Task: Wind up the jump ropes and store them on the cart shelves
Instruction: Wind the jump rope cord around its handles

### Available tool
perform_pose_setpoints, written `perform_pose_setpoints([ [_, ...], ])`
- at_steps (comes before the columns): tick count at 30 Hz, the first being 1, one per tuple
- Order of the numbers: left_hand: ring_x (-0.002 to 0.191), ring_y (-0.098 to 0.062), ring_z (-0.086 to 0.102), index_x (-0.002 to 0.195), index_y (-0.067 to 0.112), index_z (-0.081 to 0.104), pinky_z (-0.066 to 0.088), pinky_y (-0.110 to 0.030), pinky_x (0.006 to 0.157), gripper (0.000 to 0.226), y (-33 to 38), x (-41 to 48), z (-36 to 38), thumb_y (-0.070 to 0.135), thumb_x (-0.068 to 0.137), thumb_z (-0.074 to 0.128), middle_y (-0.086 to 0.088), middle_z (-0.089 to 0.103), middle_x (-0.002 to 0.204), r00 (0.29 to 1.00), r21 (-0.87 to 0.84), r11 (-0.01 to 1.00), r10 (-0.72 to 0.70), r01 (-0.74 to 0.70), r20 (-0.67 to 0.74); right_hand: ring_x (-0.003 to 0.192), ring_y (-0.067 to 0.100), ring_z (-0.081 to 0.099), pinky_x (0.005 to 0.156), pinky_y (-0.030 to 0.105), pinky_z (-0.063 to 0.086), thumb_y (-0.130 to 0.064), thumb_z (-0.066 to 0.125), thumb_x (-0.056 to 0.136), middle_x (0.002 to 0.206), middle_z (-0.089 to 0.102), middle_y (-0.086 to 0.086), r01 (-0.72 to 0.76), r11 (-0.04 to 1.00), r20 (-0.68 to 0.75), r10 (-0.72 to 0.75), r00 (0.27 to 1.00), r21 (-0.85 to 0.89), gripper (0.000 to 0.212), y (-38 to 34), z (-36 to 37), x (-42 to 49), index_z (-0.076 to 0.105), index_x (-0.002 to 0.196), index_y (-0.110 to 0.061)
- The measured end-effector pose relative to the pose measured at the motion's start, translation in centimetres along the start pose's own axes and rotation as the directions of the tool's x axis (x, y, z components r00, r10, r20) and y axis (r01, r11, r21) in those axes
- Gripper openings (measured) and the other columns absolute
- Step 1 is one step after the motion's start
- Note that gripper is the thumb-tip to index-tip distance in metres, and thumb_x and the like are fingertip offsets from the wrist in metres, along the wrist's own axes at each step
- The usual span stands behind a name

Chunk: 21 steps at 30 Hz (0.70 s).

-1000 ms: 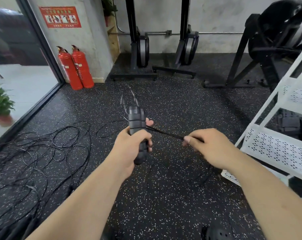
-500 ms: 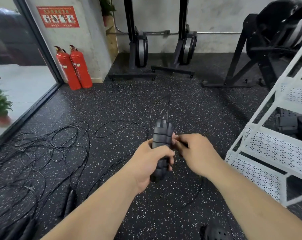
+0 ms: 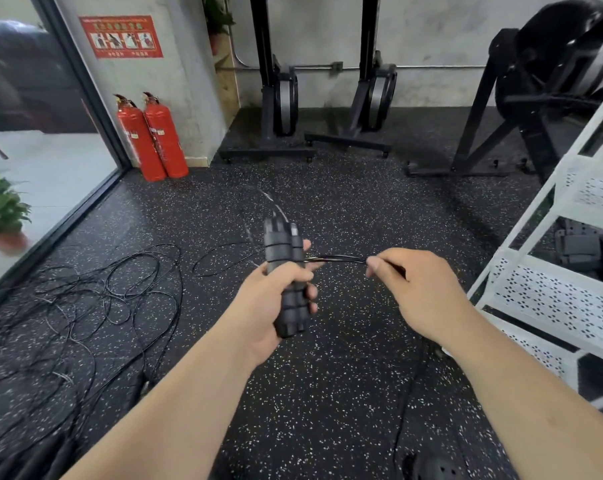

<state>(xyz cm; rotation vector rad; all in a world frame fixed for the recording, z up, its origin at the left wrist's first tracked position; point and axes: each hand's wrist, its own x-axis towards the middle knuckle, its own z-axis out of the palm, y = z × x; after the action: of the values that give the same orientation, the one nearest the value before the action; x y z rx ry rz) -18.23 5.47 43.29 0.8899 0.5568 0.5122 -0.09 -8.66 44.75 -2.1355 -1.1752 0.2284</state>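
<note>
My left hand point(image 3: 270, 299) grips two black ribbed jump rope handles point(image 3: 283, 251) held together upright. A thin black rope point(image 3: 338, 259) runs from the handles to the right, where my right hand point(image 3: 417, 289) pinches it between thumb and fingers. More rope hangs from my right hand down to the floor point(image 3: 407, 393). A tangle of other black jump ropes point(image 3: 85, 306) lies on the floor to the left. The white perforated cart point(image 3: 549, 299) stands at the right, with dark wound ropes point(image 3: 584, 247) on a shelf.
Two red fire extinguishers point(image 3: 151, 136) stand by the wall at the back left, beside a glass door. Black gym machines point(image 3: 282, 98) line the back wall. A potted plant point(image 3: 2, 213) shows behind the glass. The floor is speckled black rubber.
My right hand went to the handles and has now pulled back to the right, drawing the rope taut again. My left hand has kept its grip on the handles.
</note>
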Motion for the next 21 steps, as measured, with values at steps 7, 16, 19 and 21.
perform_pose_setpoints([
  [7,0.069,-0.019,0.058,0.134,0.005,0.068,0.055,-0.036,0.065,0.053,-2.8,-0.9,1.9,0.005,0.081,0.070,-0.016,0.064,0.103,0.982,0.150,0.980,-0.146,0.128,0.118,0.054,0.013,0.054,0.051,0.031,0.035,-0.043,0.057,0.107,0.061,0.059,-0.005,-0.002,0.996,0.134,0.015,0.991,-0.093,0.032,-0.6,3.1,-0.3,0.065,0.081,-0.028],
  [16,0.068,-0.017,0.059,0.126,0.015,0.072,0.054,-0.036,0.065,0.039,1.0,0.8,-1.2,-0.006,0.095,0.061,-0.007,0.073,0.114,0.986,0.012,0.998,0.067,-0.066,-0.156,0.047,0.003,0.048,0.052,0.024,0.040,-0.053,0.053,0.106,0.066,0.068,-0.006,-0.017,0.996,0.222,0.037,0.974,-0.088,0.030,1.3,-1.4,0.7,0.074,0.087,-0.043],
  [19,0.069,-0.018,0.059,0.127,0.016,0.072,0.055,-0.036,0.064,0.041,0.5,0.4,-0.6,-0.006,0.094,0.062,-0.011,0.073,0.109,0.986,0.005,0.998,0.056,-0.056,-0.156,0.043,0.005,0.043,0.050,0.027,0.033,-0.050,0.052,0.107,0.052,0.058,-0.013,-0.015,0.997,0.121,0.024,0.992,-0.077,0.030,1.2,-1.3,0.5,0.072,0.088,-0.040],
  [21,0.070,-0.018,0.061,0.133,0.018,0.070,0.056,-0.037,0.065,0.047,-0.2,0.1,-0.1,-0.005,0.093,0.064,-0.014,0.076,0.125,0.996,0.005,1.000,0.027,-0.026,-0.089,0.043,0.005,0.045,0.050,0.027,0.032,-0.050,0.051,0.108,0.051,0.056,-0.017,-0.023,0.998,0.083,0.027,0.996,-0.056,0.031,0.7,-0.5,0.3,0.072,0.088,-0.039],
])
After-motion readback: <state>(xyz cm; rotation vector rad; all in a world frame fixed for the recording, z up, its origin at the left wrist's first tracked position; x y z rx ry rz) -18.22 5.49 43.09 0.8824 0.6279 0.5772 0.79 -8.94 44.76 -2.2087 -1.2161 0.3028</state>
